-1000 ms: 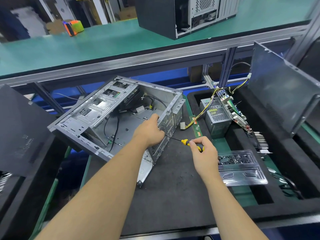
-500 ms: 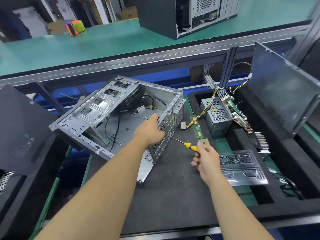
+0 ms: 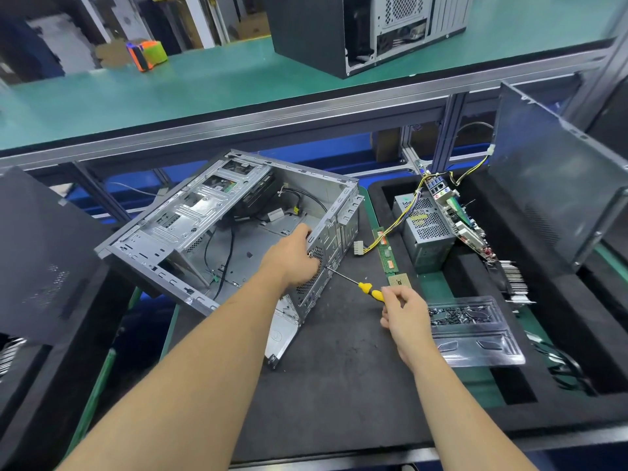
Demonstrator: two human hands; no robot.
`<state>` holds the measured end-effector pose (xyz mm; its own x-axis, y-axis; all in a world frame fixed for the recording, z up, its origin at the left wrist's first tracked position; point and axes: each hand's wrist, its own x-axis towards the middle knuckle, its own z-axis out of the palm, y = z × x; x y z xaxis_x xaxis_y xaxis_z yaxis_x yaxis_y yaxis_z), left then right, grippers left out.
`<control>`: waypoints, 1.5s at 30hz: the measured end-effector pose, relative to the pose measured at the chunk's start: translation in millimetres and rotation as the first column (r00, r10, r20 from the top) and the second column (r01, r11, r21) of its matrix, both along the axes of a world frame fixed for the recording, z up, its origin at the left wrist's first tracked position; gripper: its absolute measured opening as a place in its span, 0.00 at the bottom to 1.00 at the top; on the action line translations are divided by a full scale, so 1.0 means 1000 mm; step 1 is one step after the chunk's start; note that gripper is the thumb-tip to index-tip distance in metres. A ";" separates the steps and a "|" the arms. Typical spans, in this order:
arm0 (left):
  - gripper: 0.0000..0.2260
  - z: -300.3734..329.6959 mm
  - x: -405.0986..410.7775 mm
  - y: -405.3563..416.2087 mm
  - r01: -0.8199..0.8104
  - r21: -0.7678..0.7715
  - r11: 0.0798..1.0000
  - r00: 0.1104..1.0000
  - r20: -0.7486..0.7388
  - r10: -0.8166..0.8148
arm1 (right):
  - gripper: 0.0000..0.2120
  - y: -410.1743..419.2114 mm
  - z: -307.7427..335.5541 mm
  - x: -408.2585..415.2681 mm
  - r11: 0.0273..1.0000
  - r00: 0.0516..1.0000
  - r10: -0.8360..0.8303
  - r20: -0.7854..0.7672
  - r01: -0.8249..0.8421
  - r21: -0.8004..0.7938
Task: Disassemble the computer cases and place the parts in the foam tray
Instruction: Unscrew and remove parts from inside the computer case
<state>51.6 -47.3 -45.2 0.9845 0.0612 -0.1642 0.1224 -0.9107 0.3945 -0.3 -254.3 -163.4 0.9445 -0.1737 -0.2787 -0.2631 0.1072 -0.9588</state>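
Note:
An open grey computer case (image 3: 217, 219) lies on its side on the black mat, its rear panel facing right. My left hand (image 3: 294, 258) grips the upper edge of that rear panel. My right hand (image 3: 406, 316) holds a yellow-handled screwdriver (image 3: 368, 289), whose tip touches the rear panel just below my left hand. The black foam tray (image 3: 560, 338) at right holds a power supply (image 3: 424, 229), a motherboard (image 3: 458, 222) standing on edge and a heatsink (image 3: 516, 280). A RAM stick (image 3: 385, 251) and a CPU chip (image 3: 400, 279) lie on the mat.
A clear plastic tray (image 3: 475, 338) with several screws lies across the foam tray. A dark side panel (image 3: 557, 185) leans at right, another (image 3: 37, 260) at left. A second computer case (image 3: 367, 28) stands on the upper green shelf.
My right hand has drawn back along the screwdriver to the handle's end, lower and to the right. The left hand and the case have stayed put.

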 end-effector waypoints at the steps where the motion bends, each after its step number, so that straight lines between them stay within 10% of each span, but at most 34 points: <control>1: 0.21 0.000 0.000 0.000 -0.001 0.003 1.000 1.000 0.002 0.000 | 0.06 -0.001 0.001 -0.002 0.997 0.998 0.012 0.058 -0.008 -0.072; 6: 0.22 -0.001 0.000 0.000 0.002 0.003 1.000 1.000 0.016 -0.002 | 0.11 -0.001 0.007 -0.004 0.983 0.986 0.014 0.165 0.017 -0.185; 11: 0.21 -0.001 0.001 0.000 0.005 -0.006 1.000 1.000 0.022 -0.005 | 0.01 0.002 0.014 0.000 0.977 0.995 -0.021 -0.102 0.042 0.211; 15: 0.20 -0.002 0.001 0.001 0.004 -0.021 1.000 1.000 0.020 -0.004 | 0.19 -0.001 0.014 0.005 0.988 0.952 0.052 -0.301 -0.005 0.154; 24: 0.20 -0.002 0.001 0.000 0.001 -0.015 1.000 1.000 0.017 -0.001 | 0.09 -0.003 0.010 -0.003 0.993 1.000 0.023 0.015 -0.021 -0.119; 32: 0.21 -0.001 -0.001 0.000 -0.010 -0.015 1.000 1.000 0.007 0.010 | 0.03 0.001 0.020 0.002 0.955 0.994 -0.024 -0.104 0.053 0.291; 35: 0.20 0.000 -0.001 0.000 -0.005 -0.017 1.000 1.000 0.006 0.005 | 0.17 0.001 0.018 0.006 0.983 0.971 -0.004 -0.237 0.047 0.177; 41: 0.19 0.000 -0.001 0.000 -0.005 -0.016 1.000 1.000 0.012 0.005 | 0.05 -0.001 0.009 0.003 0.997 0.998 -0.050 -0.044 0.053 0.060; 45: 0.18 0.000 0.000 0.000 -0.011 -0.018 1.000 1.000 0.015 0.012 | 0.15 -0.003 0.010 0.002 0.982 1.000 -0.012 -0.004 0.013 0.190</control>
<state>51.2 -47.1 -45.5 0.9862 0.0696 -0.1501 0.1265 -0.9020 0.4128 1.4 -257.7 -153.4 0.9419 -0.1293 -0.3100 -0.2629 0.2905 -0.9201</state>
